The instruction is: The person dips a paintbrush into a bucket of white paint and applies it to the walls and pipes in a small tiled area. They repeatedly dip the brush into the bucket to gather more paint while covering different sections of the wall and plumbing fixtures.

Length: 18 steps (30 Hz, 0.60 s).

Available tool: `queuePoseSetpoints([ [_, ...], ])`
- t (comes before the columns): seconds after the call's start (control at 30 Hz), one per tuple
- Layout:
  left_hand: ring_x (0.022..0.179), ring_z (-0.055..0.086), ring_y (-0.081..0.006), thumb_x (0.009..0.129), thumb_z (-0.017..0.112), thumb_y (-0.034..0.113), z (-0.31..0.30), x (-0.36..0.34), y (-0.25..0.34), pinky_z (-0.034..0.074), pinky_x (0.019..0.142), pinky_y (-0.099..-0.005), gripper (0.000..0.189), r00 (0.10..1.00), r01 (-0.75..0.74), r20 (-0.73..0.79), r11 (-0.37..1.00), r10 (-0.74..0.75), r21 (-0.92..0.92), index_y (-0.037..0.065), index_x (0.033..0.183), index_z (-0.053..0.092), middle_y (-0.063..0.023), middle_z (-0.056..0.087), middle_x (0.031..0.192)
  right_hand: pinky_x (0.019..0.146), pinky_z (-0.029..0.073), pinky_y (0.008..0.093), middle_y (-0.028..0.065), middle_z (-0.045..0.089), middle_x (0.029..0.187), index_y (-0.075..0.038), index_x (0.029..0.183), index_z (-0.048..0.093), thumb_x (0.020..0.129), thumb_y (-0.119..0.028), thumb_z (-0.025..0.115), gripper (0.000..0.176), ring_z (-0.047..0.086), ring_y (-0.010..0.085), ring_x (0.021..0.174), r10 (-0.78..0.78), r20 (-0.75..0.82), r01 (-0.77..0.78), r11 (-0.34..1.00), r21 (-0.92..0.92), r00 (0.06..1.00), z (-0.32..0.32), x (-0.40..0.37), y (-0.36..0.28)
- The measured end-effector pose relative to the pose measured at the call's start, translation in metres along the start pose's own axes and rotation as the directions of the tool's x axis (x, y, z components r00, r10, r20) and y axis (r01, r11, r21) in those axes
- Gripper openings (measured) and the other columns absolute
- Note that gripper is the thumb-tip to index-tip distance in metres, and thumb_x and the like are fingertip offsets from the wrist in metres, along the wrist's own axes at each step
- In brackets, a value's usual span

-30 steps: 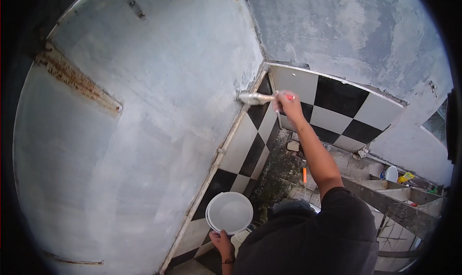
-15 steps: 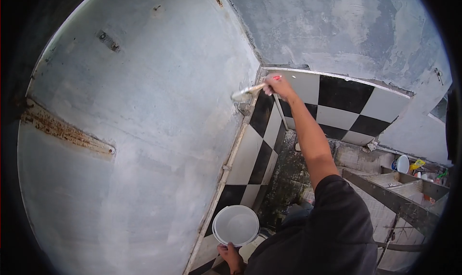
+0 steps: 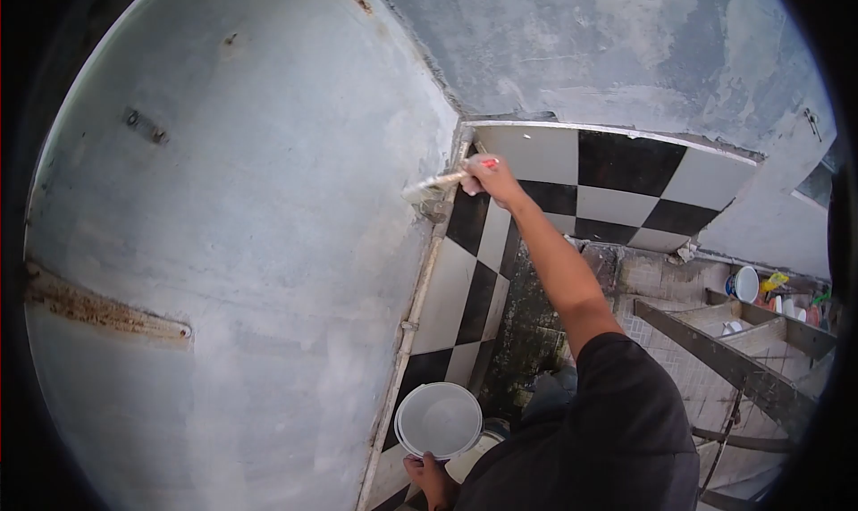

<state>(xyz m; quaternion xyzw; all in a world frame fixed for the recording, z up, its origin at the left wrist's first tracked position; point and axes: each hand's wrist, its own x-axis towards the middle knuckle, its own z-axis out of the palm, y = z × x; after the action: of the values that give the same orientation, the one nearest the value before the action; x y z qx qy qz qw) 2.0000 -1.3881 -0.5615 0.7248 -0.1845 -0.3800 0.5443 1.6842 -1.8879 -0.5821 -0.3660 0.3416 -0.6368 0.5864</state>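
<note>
My right hand [image 3: 487, 179] is closed around the handle of a paintbrush [image 3: 436, 184], whose blurred bristles are at the whitish-grey wall [image 3: 295, 180], just above a pipe fitting [image 3: 435, 211]. My left hand [image 3: 431, 477] grips the near rim of a white bucket [image 3: 438, 421] at the bottom of the view, beside the wall's lower edge. The bucket's inside looks pale; how much it holds cannot be made out.
Black and white tiles [image 3: 630, 164] cover the lower walls, with a pipe [image 3: 413, 310] along their edge. A rusty bracket [image 3: 107, 313] is on the left wall. At the right are a ladder [image 3: 733, 359] and a small tub [image 3: 743, 284].
The head view has shifted, so the wall features appear further left. My right hand and the brush now appear lower and further left; my left hand still holds the bucket.
</note>
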Motion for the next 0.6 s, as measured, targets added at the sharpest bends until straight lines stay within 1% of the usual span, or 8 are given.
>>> queuePoseSetpoints([
  [0.03, 0.083, 0.056, -0.0193, 0.086, 0.048, 0.0, 0.0, 0.002, -0.001, 0.051, 0.073, -0.0373, 0.021, 1.0, -0.003, 0.01, 1.0, 0.003, 0.002, 0.002, 0.103, 0.037, -0.0124, 0.05, 0.098, 0.05, 0.052, 0.0268, 0.0088, 0.065, 0.07, -0.002, 0.085, 0.063, 0.092, -0.015, 0.059, 0.016, 0.063, 0.0151, 0.056, 0.002, -0.012, -0.002, 1.0, 0.001, 1.0, -0.001, 0.006, 0.001],
  [0.13, 0.083, 0.056, -0.0192, 0.086, 0.049, 0.0, -0.002, 0.008, -0.003, 0.051, 0.073, -0.037, 0.022, 1.0, -0.017, 0.021, 1.0, 0.017, -0.006, 0.002, 0.103, 0.037, -0.0125, 0.05, 0.098, 0.051, 0.052, 0.0259, 0.0082, 0.065, 0.07, 0.0, 0.085, 0.064, 0.09, -0.012, 0.059, 0.014, 0.063, 0.0142, 0.056, -0.063, -0.283, 0.087, 0.994, 0.072, 0.957, -0.008, 0.021, -0.004],
  [0.2, 0.083, 0.056, -0.0191, 0.085, 0.049, 0.0, -0.002, 0.011, -0.004, 0.051, 0.073, -0.0368, 0.022, 1.0, -0.024, 0.019, 0.999, 0.025, -0.025, 0.002, 0.104, 0.037, -0.0125, 0.051, 0.097, 0.052, 0.052, 0.0254, 0.0081, 0.065, 0.07, 0.0, 0.085, 0.064, 0.09, -0.012, 0.058, 0.014, 0.062, 0.0141, 0.057, -0.112, -0.342, 0.153, 0.984, 0.096, 0.933, -0.024, 0.027, -0.003],
  [0.27, 0.082, 0.055, -0.0179, 0.085, 0.051, 0.0, -0.005, 0.012, -0.004, 0.049, 0.074, -0.0351, 0.022, 1.0, -0.01, 0.01, 0.996, 0.009, 0.085, 0.001, 0.103, 0.038, -0.0118, 0.051, 0.095, 0.054, 0.052, 0.0246, 0.0079, 0.064, 0.071, 0.0, 0.085, 0.064, 0.092, -0.013, 0.058, 0.016, 0.062, 0.0136, 0.058, -0.154, -0.45, 0.248, 0.956, 0.156, 0.879, -0.031, 0.033, -0.002],
  [0.3, 0.082, 0.055, -0.0179, 0.085, 0.051, 0.0, -0.008, 0.013, -0.008, 0.049, 0.074, -0.0351, 0.022, 1.0, -0.007, 0.006, 0.996, 0.006, 0.09, 0.001, 0.103, 0.038, -0.0118, 0.051, 0.095, 0.054, 0.052, 0.0246, 0.0079, 0.064, 0.071, 0.0, 0.085, 0.064, 0.092, -0.013, 0.058, 0.016, 0.062, 0.0136, 0.058, -0.148, -0.452, 0.242, 0.957, 0.158, 0.88, -0.03, 0.038, -0.002],
  [0.4, 0.08, 0.052, -0.0155, 0.085, 0.052, 0.001, -0.014, 0.022, -0.013, 0.046, 0.073, -0.0313, 0.021, 0.999, -0.041, 0.003, 0.972, 0.041, 0.231, 0.001, 0.101, 0.04, -0.0106, 0.051, 0.093, 0.052, 0.051, 0.0245, 0.007, 0.063, 0.068, 0.0, 0.082, 0.063, 0.093, -0.016, 0.059, 0.02, 0.061, 0.0125, 0.057, -0.109, -0.608, 0.246, 0.958, 0.146, 0.787, -0.014, 0.058, 0.004],
  [0.53, 0.08, 0.049, -0.0138, 0.083, 0.054, 0.003, -0.012, 0.023, -0.005, 0.043, 0.072, -0.0299, 0.02, 0.999, -0.053, 0.019, 0.928, 0.049, 0.369, 0.0, 0.098, 0.041, -0.0089, 0.05, 0.091, 0.048, 0.048, 0.0245, 0.0064, 0.061, 0.063, -0.001, 0.077, 0.062, 0.093, -0.015, 0.058, 0.023, 0.058, 0.0119, 0.052, -0.123, -0.533, 0.206, 0.973, 0.099, 0.837, 0.008, 0.031, 0.032],
  [0.6, 0.08, 0.048, -0.0136, 0.083, 0.055, 0.004, -0.011, 0.026, -0.008, 0.042, 0.073, -0.0301, 0.02, 0.997, -0.077, 0.017, 0.909, 0.077, 0.41, 0.0, 0.097, 0.041, -0.0084, 0.05, 0.09, 0.045, 0.043, 0.0249, 0.0059, 0.059, 0.058, -0.002, 0.071, 0.061, 0.094, -0.016, 0.057, 0.027, 0.054, 0.0113, 0.048, -0.075, -0.351, 0.091, 0.995, 0.03, 0.933, 0.003, -0.002, 0.031],
])
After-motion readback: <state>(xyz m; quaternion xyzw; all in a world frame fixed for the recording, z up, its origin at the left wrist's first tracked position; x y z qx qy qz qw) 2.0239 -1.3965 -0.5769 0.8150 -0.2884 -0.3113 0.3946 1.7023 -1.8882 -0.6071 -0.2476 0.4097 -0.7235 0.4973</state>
